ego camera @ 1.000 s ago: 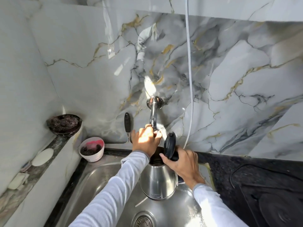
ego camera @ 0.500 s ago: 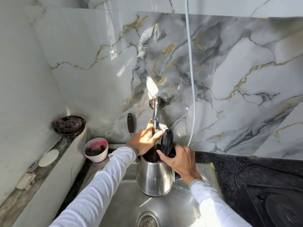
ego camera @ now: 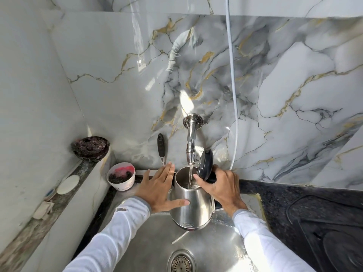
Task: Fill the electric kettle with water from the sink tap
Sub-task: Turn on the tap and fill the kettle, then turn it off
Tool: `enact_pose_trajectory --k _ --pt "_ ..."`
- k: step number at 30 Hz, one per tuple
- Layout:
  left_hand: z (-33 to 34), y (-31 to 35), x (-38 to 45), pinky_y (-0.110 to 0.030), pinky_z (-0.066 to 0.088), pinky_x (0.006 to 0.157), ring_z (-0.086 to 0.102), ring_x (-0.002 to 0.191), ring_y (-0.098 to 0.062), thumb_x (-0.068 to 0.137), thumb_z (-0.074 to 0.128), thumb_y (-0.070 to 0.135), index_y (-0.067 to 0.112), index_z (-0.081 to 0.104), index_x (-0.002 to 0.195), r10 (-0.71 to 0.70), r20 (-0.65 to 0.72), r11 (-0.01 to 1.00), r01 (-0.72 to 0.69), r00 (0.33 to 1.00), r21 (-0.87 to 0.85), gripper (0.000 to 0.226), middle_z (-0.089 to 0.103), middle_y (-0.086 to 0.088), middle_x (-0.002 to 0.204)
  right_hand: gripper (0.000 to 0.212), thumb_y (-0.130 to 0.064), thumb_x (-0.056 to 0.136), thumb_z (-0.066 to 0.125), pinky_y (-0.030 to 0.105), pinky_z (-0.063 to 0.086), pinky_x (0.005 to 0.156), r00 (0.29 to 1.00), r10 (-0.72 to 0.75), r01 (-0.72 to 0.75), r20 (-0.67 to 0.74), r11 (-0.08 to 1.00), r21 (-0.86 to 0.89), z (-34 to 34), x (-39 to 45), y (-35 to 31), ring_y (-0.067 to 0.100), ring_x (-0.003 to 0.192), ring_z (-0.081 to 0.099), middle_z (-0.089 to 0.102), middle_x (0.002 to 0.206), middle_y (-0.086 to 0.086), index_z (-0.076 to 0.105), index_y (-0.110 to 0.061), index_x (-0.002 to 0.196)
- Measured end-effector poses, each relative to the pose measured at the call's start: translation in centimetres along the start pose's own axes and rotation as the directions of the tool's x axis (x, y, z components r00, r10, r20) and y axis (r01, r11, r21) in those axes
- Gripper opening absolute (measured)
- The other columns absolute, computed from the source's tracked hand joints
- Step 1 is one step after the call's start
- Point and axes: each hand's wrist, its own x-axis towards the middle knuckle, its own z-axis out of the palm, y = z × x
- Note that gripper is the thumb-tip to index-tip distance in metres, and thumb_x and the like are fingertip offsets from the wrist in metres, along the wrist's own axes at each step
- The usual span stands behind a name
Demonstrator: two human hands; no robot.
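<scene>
spreading across the back, the marble wall (ego camera: 275, 85) carries the tap (ego camera: 191, 142). below lies the steel sink (ego camera: 149, 242), drain (ego camera: 181, 262) at its bottom. the electric kettle (ego camera: 191, 205) hangs over the basin under the spout, black lid (ego camera: 205, 165) tipped up, a thin stream of water (ego camera: 190, 176) falling into its mouth. right hand (ego camera: 221, 190) is closed round the handle. left hand (ego camera: 159, 190) is spread flat, thumb touching the kettle's side, gripping nothing. a white cup (ego camera: 121, 176) sits left of it.
</scene>
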Motion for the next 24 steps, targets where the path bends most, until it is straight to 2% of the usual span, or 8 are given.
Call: enact_pose_trajectory --k 10,24 --pt "1.2 0.3 0.2 -0.058 0.014 0.126 0.001 0.159 -0.016 0.075 0.033 0.094 0.011 0.001 0.161 -0.025 -0.068 0.999 0.027 0.997 0.022 0.124 -0.008 -0.002 0.172 0.065 -0.082 0.071 0.055 0.037 0.058 0.06 1.0 -0.005 0.005 -0.023 1.0 0.01 -0.1 0.1 0.0 0.026 0.057 0.07 0.073 0.059 0.0 0.067 -0.018 0.068" --pt "1.6 0.0 0.4 -0.06 0.013 0.126 0.003 0.159 -0.018 0.073 0.032 0.095 0.011 0.0 0.161 -0.024 -0.089 0.999 0.026 0.996 0.024 0.126 -0.008 -0.003 0.172 0.067 -0.082 0.071 0.055 0.036 0.057 0.059 1.0 -0.005 0.005 -0.02 1.0 -0.004 -0.1 0.2 -0.1 0.028 0.06 0.071 0.074 0.062 0.002 0.068 -0.017 0.071"
